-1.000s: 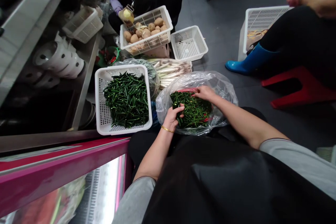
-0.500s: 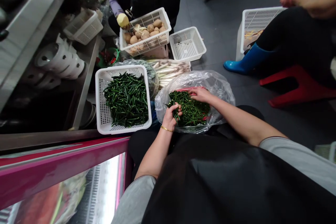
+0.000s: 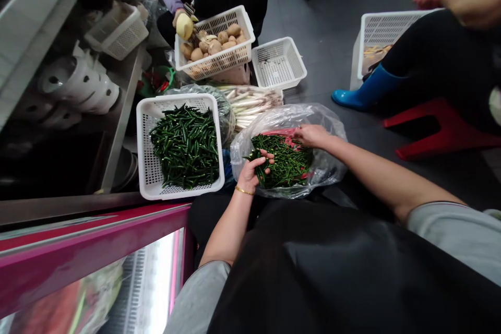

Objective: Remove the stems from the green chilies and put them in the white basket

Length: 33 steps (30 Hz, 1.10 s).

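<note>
My left hand (image 3: 250, 171) is curled around a small bunch of green chillies (image 3: 259, 164), at the left side of a clear plastic bag (image 3: 326, 115). Inside that bag lies a heap of thin green stems and chillies (image 3: 287, 162), with a red inner bag (image 3: 281, 132) showing around it. Over the heap's far right side is my right hand (image 3: 311, 136), fingers bent together and pointing down; whatever is between the fingertips is too small to make out. To the left stands a white basket (image 3: 143, 151) with a pile of dark green chillies (image 3: 187, 148).
Beyond the bag lie long white-stalked vegetables (image 3: 252, 104), a crate (image 3: 213, 70) of potatoes and a small white basket (image 3: 279, 81). One person peels a potato (image 3: 184, 26); another, in blue boots (image 3: 356, 98), sits at right. A metal shelf (image 3: 121, 120) borders the left.
My right hand has moved slightly right and its fingers have drawn together. My left hand still holds the chillies, its fingers somewhat loosened. The view has shifted a little.
</note>
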Tool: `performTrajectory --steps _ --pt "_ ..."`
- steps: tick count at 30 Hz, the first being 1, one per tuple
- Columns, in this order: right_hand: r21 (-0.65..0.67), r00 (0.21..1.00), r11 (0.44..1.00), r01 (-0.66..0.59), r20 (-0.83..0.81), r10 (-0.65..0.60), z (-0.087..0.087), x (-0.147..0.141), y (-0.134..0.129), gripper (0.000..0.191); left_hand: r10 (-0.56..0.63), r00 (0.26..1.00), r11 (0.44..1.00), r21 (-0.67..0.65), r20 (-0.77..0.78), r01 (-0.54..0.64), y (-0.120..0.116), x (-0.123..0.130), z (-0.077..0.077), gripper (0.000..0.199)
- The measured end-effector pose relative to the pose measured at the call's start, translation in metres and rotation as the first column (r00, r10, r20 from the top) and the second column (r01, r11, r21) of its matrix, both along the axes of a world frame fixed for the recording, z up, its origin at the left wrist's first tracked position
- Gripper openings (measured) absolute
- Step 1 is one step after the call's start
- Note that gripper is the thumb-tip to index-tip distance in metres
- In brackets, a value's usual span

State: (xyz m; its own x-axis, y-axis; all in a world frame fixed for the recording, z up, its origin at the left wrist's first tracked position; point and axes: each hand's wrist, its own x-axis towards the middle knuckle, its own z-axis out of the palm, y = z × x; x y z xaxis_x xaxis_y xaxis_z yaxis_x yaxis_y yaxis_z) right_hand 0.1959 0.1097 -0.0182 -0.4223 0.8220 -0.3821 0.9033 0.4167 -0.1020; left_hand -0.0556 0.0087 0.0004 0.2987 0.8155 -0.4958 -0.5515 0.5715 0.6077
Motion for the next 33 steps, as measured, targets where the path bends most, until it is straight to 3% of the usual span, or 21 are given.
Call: performTrajectory --steps 4,6,9,14,18,23,25,27,28,30,31,33 --pt "-0.047 1.000 0.999 0.005 -0.014 -0.006 -0.016 -0.060 -0.001 0.036 0.001 1.000 1.000 -0.008 -0.023 -0.001 -0.001 0.000 0.005 0.038" --pt "-0.081 0.999 0.997 0.017 0.034 -0.015 -0.023 -0.074 -0.002 0.035 -0.007 0.999 1.000 0.000 -0.041 0.007 -0.001 -0.001 0.007 0.038" --pt "-0.098 0.998 0.995 0.027 0.052 -0.022 -0.019 -0.062 0.002 0.036 -0.024 0.996 1.000 0.014 -0.080 0.025 0.000 -0.001 0.007 0.038" --pt "-0.048 0.988 0.992 0.118 -0.092 -0.122 0.016 -0.018 0.000 0.033 -0.011 0.988 0.999 -0.042 -0.153 0.005 0.006 0.015 -0.001 0.041" --pt "0.007 0.921 0.988 0.156 -0.362 -0.143 0.026 -0.024 -0.043 0.029 0.029 0.981 0.996 -0.083 -0.194 -0.046 0.009 0.034 -0.003 0.041" --pt "0.045 0.817 0.999 0.005 -0.577 0.022 0.016 -0.054 -0.105 0.034 0.041 0.987 0.981 -0.183 -0.156 -0.070 0.004 0.038 -0.010 0.038" --pt "-0.028 0.737 0.999 0.018 -0.675 -0.033 0.015 -0.059 -0.115 0.034 0.086 0.981 0.976 -0.183 -0.172 -0.117 0.001 0.038 -0.010 0.040" --pt "-0.221 0.633 0.971 0.090 -0.740 -0.227 0.015 -0.058 -0.114 0.036 0.182 0.950 0.977 -0.062 -0.253 -0.204 -0.001 0.041 -0.005 0.042" --pt "-0.349 0.603 0.931 0.111 -0.721 -0.342 0.016 -0.055 -0.110 0.037 0.241 0.922 0.970 0.039 -0.304 -0.241 -0.002 0.042 -0.001 0.042" --pt "-0.531 0.655 0.840 0.108 -0.598 -0.462 0.015 -0.045 -0.097 0.037 0.358 0.853 0.928 0.245 -0.379 -0.281 -0.002 0.042 0.010 0.042" --pt "-0.542 0.730 0.834 0.106 -0.528 -0.435 0.013 -0.039 -0.087 0.036 0.395 0.831 0.907 0.308 -0.391 -0.286 -0.001 0.041 0.016 0.042" --pt "-0.392 0.883 0.910 0.136 -0.369 -0.291 0.008 -0.026 -0.065 0.034 0.375 0.854 0.914 0.299 -0.360 -0.275 0.002 0.035 0.023 0.041"
